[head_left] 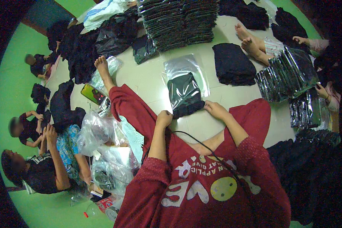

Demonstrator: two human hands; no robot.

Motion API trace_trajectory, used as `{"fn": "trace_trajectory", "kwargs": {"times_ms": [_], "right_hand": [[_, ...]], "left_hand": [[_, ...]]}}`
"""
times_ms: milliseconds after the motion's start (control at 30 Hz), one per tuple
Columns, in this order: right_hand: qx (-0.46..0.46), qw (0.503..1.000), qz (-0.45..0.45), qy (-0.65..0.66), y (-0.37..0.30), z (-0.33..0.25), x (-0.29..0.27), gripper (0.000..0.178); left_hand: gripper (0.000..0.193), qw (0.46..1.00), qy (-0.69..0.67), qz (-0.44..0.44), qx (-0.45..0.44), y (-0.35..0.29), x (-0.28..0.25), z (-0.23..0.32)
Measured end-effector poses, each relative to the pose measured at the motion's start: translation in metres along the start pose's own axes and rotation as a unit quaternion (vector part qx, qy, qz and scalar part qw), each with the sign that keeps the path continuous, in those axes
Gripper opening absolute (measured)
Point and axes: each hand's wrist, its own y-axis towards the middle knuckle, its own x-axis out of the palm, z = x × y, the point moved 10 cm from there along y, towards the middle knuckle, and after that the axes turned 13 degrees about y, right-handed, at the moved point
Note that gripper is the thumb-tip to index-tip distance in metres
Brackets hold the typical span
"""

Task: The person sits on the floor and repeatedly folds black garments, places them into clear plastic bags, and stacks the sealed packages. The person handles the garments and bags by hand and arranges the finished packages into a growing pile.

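Two hands: both are at the near end of one folded black garment [185, 99] on the floor [148, 78].
Left hand [164, 118]: clenched on the near left corner of the garment, knuckles up.
Right hand [215, 109]: fingers curled over the near right corner, gripping it.
Garment position: straight ahead of the seated person, between the red trouser legs [135, 108], lying mostly inside a clear plastic bag [184, 70].
Bag: flat on the floor, far end away from the person; the near end of the garment sticks out of it at the hands.
Cable: a black cable [201, 144] runs from near the left hand down across the red shirt [205, 190].
Right of the garment: a loose folded black pile [232, 64], well apart from the hands.
Far right: a fanned stack of bagged garments [287, 72] beside another person's bare feet [249, 40].
Far end of the floor: a tall stack of bagged garments [180, 21].
Left of the person: a phone [92, 93] with a lit screen beside the outstretched leg; crumpled clear plastic [98, 133] near the left knee.
Far left: other people [38, 159] sit among dark clothes; their hands are apart from the garment.
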Motion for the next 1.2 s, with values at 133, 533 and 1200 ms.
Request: {"fn": "trace_trajectory", "kwargs": {"times_ms": [133, 533, 1200], "right_hand": [[-0.105, 0.973, 0.041, 0.202, -0.012, -0.058, -0.027, 0.021], [-0.114, 0.835, 0.048, 0.536, -0.067, -0.132, -0.100, 0.015], [-0.028, 0.998, -0.008, -0.059, -0.015, -0.001, 0.005, 0.024]], "left_hand": [[0.018, 0.950, -0.291, -0.096, 0.057, -0.038, -0.045, 0.034], [0.017, 0.750, -0.612, -0.186, 0.170, -0.127, -0.148, 0.132], [0.047, 0.943, 0.011, 0.279, 0.182, -0.024, -0.085, 0.125]]}}
